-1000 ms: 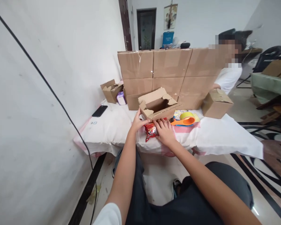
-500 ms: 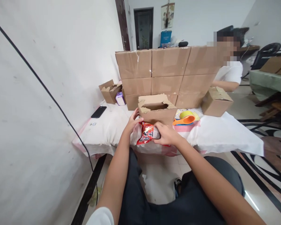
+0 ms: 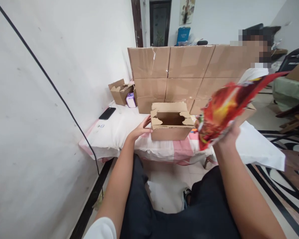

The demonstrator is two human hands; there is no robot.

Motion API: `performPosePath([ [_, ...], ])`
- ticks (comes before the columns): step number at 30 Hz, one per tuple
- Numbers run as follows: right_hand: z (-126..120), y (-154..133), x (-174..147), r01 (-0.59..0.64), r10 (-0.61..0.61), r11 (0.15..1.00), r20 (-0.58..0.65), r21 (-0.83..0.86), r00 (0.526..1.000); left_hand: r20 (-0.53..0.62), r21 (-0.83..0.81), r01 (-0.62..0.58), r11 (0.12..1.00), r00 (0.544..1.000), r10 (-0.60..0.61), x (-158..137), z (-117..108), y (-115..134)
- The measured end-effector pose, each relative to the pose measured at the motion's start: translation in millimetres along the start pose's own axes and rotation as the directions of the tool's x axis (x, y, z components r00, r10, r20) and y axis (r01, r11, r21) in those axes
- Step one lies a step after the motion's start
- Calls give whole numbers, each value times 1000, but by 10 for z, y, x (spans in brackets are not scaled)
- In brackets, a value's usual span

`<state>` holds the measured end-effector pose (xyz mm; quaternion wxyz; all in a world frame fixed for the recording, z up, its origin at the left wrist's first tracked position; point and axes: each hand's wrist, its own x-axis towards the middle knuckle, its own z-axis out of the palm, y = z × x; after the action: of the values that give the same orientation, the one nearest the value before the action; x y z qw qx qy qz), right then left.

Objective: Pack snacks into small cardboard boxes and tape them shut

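Note:
An open-topped cardboard box [image 3: 173,133] stands on the cloth-covered table in front of me, with torn flap edges around its dark opening. My left hand [image 3: 141,129] touches the box's left side, its thumb and fingers stretched apart. Up to the right of the box, my right hand [image 3: 230,134] grips a shiny red food packet [image 3: 220,111] with orange and yellow print. The packet is tilted and smeared by motion, and it hides part of the hand's fingers.
A wall of stacked cartons [image 3: 189,63] rises behind the box. To the left are a black phone [image 3: 107,113], a purple-and-white pack [image 3: 131,100] and another open carton [image 3: 121,93]. An orange item [image 3: 194,130] shows beside the box. A person in white [image 3: 255,73] is beyond the cartons.
My right hand has lifted the red packet from in front of the box, up and to the right. The left hand stays at the box's left side, and the view has shifted slightly.

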<state>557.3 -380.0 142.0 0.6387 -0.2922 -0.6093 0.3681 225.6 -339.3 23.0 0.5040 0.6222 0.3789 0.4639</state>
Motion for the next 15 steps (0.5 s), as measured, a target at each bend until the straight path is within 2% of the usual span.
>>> performPosePath([
  [2, -138, -116, 38, -63, 63, 988, 3, 140, 998, 51, 1, 17, 1000, 999, -17, -25, 24, 47],
  [4, -219, -143, 69, -68, 75, 976, -28, 206, 997, 97, 3, 29, 1000, 995, -29, -41, 42, 81],
  [6, -223, -95, 107, -45, 77, 966, -115, 255, 990, 131, 5, 38, 999, 991, -39, -51, 46, 96],
  [8, -175, -15, 153, 36, 21, 970, -229, 240, 973, 145, 10, 52, 999, 988, -53, -59, 34, 88],
  [10, -118, 61, 194, 177, -123, 975, -342, 134, 932, 137, 17, 69, 997, 988, -71, -63, 11, 60],
  [12, -84, 124, 214, 295, -287, 955, -399, -44, 871, 104, 20, 74, 997, 992, -76, -52, -11, 25],
  [15, -77, 222, 198, 363, -462, 878, -355, -312, 813, -1, 5, 15, 1000, 1000, -15, 5, -5, -5],
])
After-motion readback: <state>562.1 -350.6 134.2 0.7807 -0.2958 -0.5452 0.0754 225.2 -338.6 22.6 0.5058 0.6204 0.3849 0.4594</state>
